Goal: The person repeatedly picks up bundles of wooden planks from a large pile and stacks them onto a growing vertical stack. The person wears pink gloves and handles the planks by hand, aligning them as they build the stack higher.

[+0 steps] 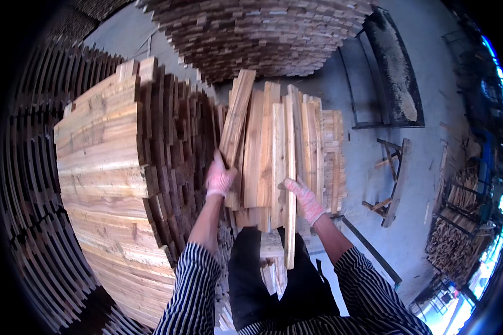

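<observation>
Sorting boards off the upright bundle [296,151], the left hand [219,177] grips a tilted plank [237,114] at its left, the right hand [304,198] clasps a thin slat [290,184], probably needing lifting clear.

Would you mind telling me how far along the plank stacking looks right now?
Done: a tall round stack of planks stands at the left. In hand: the left hand grips one plank, tilted over the pile, and the right hand holds a thin slat. Left: the loose pile of planks in front is not yet sorted onto a stack.
</observation>
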